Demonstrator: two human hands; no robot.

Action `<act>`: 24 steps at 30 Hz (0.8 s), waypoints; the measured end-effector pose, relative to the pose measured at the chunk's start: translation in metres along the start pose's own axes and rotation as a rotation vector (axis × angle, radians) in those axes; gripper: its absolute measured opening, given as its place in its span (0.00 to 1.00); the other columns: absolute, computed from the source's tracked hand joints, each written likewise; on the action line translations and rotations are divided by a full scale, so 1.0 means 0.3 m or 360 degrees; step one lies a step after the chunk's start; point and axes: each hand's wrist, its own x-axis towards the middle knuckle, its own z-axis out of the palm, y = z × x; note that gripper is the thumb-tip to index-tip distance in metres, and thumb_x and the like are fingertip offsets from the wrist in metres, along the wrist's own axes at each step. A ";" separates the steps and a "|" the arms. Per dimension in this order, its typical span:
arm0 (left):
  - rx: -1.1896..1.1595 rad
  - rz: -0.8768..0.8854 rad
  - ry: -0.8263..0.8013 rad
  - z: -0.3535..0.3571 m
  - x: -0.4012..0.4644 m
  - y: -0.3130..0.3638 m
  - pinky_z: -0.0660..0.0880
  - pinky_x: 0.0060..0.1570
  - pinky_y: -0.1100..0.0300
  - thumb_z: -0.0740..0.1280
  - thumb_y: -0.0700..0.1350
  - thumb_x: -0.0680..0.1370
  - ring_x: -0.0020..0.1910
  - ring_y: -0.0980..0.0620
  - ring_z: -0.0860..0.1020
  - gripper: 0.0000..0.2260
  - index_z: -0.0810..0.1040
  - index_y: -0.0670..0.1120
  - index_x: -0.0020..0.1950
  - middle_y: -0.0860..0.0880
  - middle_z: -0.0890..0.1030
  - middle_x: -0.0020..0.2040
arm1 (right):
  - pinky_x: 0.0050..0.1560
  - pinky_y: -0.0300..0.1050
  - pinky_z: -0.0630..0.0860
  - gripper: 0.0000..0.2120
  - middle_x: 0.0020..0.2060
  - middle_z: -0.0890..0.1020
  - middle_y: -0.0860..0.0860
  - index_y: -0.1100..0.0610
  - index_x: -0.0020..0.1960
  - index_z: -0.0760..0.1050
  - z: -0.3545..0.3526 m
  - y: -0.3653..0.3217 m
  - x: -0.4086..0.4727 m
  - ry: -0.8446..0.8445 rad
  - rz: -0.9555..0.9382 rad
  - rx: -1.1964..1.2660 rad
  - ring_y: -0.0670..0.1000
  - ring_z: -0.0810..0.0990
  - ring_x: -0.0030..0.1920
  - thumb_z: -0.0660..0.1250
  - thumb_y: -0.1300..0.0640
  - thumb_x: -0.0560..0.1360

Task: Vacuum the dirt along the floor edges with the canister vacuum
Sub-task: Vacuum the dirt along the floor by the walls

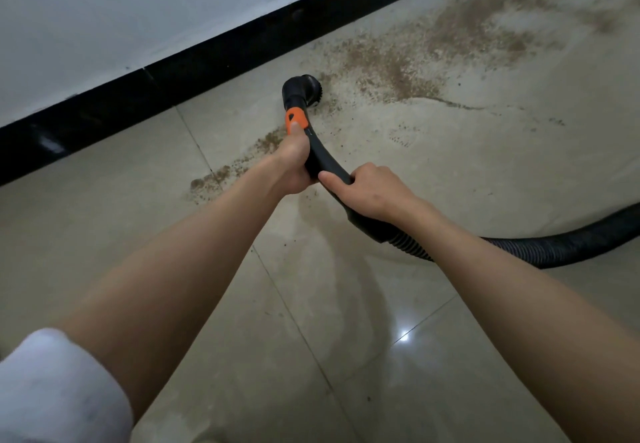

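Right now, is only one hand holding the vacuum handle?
No, both the left hand and the right hand grip the black vacuum handle.

Glossy tiled floor (398, 356); ribbed hose (554, 248) (probably matt plastic).

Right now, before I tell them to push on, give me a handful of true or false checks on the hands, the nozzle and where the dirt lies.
1. Both hands grip the vacuum's black handle tube. True: the left hand holds it nearer the nozzle, with its thumb on the orange collar, and the right hand holds it nearer the ribbed hose.
2. The brush nozzle is pressed against the black baseboard. False: bare tile shows between them.
3. Brown dirt spreads over the floor to the right of the nozzle. True.
4. The floor left of the nozzle is free of dirt. False: a streak of dirt lies there, by the left hand.
5. The hose runs off to the left. False: it trails away to the right.
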 end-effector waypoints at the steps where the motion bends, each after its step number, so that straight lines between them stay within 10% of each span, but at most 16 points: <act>1: -0.0009 0.0006 0.0005 0.001 -0.004 0.003 0.72 0.44 0.52 0.50 0.63 0.80 0.45 0.47 0.75 0.30 0.64 0.40 0.69 0.43 0.75 0.56 | 0.40 0.47 0.71 0.29 0.39 0.77 0.55 0.57 0.38 0.69 0.001 -0.005 -0.004 0.0023 0.0007 -0.0054 0.59 0.77 0.43 0.53 0.30 0.75; 9: -0.0209 -0.0043 0.0046 -0.073 -0.096 -0.020 0.70 0.50 0.50 0.47 0.63 0.81 0.64 0.42 0.71 0.32 0.61 0.39 0.72 0.40 0.71 0.67 | 0.30 0.45 0.63 0.28 0.32 0.71 0.50 0.54 0.34 0.65 -0.018 -0.091 -0.116 0.0088 -0.0150 -0.0395 0.53 0.72 0.33 0.50 0.31 0.77; 24: -0.0541 0.0020 0.0551 -0.451 -0.435 -0.279 0.69 0.51 0.49 0.48 0.62 0.81 0.65 0.42 0.71 0.30 0.61 0.40 0.72 0.40 0.70 0.68 | 0.33 0.47 0.63 0.27 0.31 0.68 0.49 0.52 0.34 0.64 0.233 -0.317 -0.403 -0.0257 -0.0634 -0.0480 0.56 0.72 0.37 0.50 0.31 0.77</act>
